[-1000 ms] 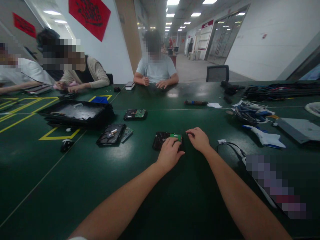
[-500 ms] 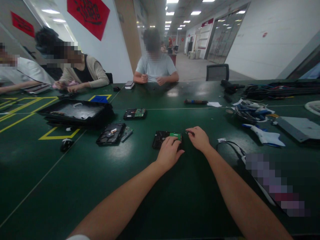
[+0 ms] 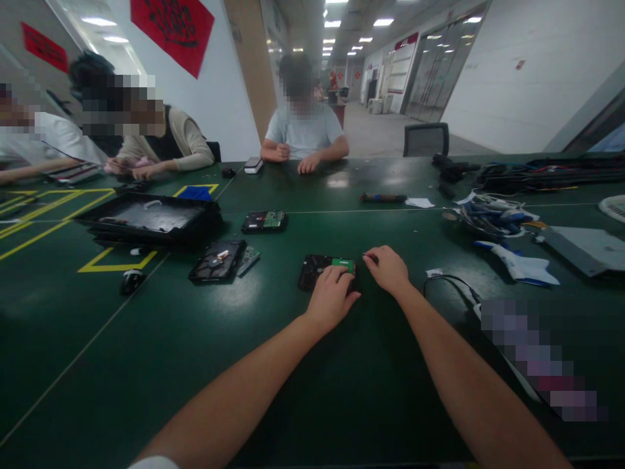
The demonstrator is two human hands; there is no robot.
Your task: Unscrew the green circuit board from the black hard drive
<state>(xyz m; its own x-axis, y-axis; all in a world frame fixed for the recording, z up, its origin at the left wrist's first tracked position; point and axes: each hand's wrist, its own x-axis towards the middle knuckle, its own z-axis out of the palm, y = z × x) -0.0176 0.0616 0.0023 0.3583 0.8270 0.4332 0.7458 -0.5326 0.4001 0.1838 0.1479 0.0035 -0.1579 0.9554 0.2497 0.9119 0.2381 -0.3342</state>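
Left hand (image 3: pixel 332 294) lies loosely spread atop the hard drive (image 3: pixel 314 268); right hand (image 3: pixel 388 270), just beside it, pinches a small dark piece (image 3: pixel 371 257).

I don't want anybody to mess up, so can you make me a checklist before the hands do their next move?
1. Black rectangular hard drive with a green circuit board lying flat on the dark green table: ok.
2. Left hand on that drive: ok, it rests over the right part.
3. Right hand apart from the drive: ok, just right of it.
4. Small dark thing at the right hand's fingertips identified: cannot tell, too small.
5. Screws out of the drive: cannot tell, too small to see.
6. Co-worker opposite in the light blue shirt keeping away from the drive: ok.
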